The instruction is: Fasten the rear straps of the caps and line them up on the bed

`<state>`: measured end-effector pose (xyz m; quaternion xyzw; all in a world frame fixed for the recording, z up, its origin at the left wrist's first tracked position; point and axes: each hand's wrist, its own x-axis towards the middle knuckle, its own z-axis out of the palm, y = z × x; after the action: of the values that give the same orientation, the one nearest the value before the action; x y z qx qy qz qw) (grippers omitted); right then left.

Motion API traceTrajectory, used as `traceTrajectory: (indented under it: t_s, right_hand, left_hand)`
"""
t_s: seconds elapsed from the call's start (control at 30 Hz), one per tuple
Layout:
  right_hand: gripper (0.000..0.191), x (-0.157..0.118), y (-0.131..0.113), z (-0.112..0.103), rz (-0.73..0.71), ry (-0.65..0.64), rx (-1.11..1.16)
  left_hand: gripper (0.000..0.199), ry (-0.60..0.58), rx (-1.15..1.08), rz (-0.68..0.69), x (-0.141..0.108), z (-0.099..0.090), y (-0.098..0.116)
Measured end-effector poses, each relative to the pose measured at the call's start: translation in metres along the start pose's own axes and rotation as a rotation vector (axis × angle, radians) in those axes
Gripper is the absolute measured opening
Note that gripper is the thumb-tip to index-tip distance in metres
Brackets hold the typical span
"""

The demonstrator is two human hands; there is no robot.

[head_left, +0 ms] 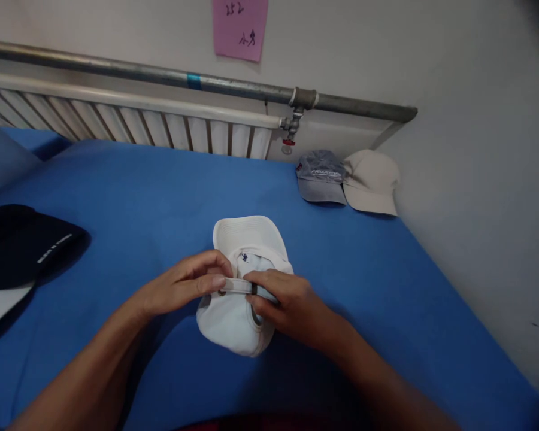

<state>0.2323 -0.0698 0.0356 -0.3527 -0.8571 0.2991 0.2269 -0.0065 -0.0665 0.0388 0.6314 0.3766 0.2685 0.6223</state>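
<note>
A white baseball cap (236, 326) lies on the blue sheet in front of me, its brim pointing away and its opening facing up. Across its back runs an adjustment strap (238, 285) with a small dark buckle. My left hand (186, 281) pinches the strap's left end between thumb and fingers. On the other side, my right hand (287, 302) grips the strap beside the buckle, thumb below and fingers above. A small dark mark shows inside the cap. The fingers partly hide the strap's ends.
A grey-blue cap (321, 173) and a beige cap (371, 179) sit side by side at the far right corner, by the wall. At left lies a black cap (22, 248) over a white brim (4, 305). Behind the blue sheet (161, 191) stand a radiator (161, 126) and a metal pipe (130, 69).
</note>
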Motion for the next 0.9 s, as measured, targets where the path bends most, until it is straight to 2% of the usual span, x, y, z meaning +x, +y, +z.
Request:
traceTrajectory:
  t_s: [0.17, 0.33, 0.67, 0.9]
  right_hand:
    - [0.025, -0.001, -0.002, 0.0, -0.006, -0.007, -0.03]
    - [0.024, -0.003, -0.004, -0.001, -0.049, -0.008, -0.022]
    - [0.023, -0.01, -0.012, -0.005, -0.09, 0.042, -0.004]
    - [0.019, -0.008, -0.014, -0.008, -0.04, 0.081, 0.047]
  left_hand:
    - [0.019, 0.015, 0.06, 0.061, 0.0, 0.005, 0.001]
    - [0.023, -0.005, 0.089, 0.009, -0.002, 0.006, 0.0]
    - [0.02, -0.128, -0.041, 0.017, -0.003, 0.003, 0.003]
    - [0.02, -0.135, -0.11, 0.016, -0.005, 0.004, 0.005]
